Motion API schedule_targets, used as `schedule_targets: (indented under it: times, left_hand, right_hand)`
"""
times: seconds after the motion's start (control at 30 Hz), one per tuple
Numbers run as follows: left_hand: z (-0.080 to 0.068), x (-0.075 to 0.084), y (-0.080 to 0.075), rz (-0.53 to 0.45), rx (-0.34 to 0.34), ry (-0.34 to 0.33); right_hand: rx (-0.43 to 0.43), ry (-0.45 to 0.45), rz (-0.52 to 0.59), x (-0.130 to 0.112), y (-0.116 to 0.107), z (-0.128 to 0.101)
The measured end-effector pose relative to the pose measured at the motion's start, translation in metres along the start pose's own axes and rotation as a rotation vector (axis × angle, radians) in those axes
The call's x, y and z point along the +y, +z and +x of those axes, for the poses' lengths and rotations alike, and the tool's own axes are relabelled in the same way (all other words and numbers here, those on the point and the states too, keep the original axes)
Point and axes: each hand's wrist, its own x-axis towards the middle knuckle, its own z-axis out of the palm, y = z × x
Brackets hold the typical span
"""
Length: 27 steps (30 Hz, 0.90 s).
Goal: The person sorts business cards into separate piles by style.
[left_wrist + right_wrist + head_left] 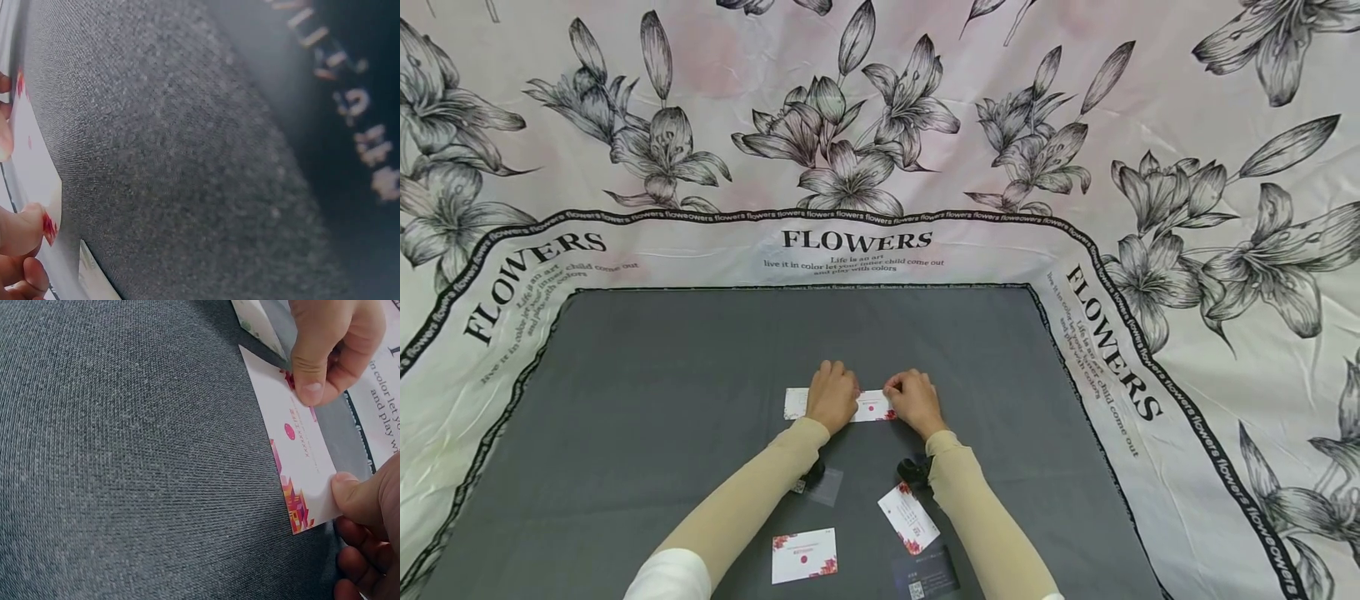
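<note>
My left hand (832, 397) pinches one end of a white card (874, 406) with red print, thumb on its face. The other end is held by my right hand (915, 402), its thumb (350, 494) pressing near the corner. In the right wrist view, the card (290, 444) shows a pink round mark and pink-orange building shapes at a corner. It lies close over the grey cloth. Left of my left hand is a second white card (794, 403), partly hidden by that hand; its edge (259, 325) carries green print in the right wrist view.
Nearer me lie a white card with red flowers (805, 556), a tilted white card (908, 518), a dark see-through card (927, 573) and a clear card (826, 487). A flower-printed border (865, 250) frames the grey cloth (700, 375).
</note>
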Motion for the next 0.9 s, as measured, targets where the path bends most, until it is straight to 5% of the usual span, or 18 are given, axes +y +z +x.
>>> schedule_targets:
  times: [0.53, 0.77, 0.9]
  left_hand:
    - [0.001, 0.003, 0.004, 0.038, 0.012, -0.001]
    - [0.002, 0.006, 0.009, 0.081, 0.066, 0.054]
    - [-0.002, 0.008, 0.008, 0.070, 0.158, 0.084]
  right_hand:
    - [0.043, 0.001, -0.092, -0.003, 0.004, -0.001]
    - [0.077, -0.029, -0.206, -0.001, 0.011, 0.000]
    - [0.134, -0.061, -0.211, -0.003, 0.011, -0.002]
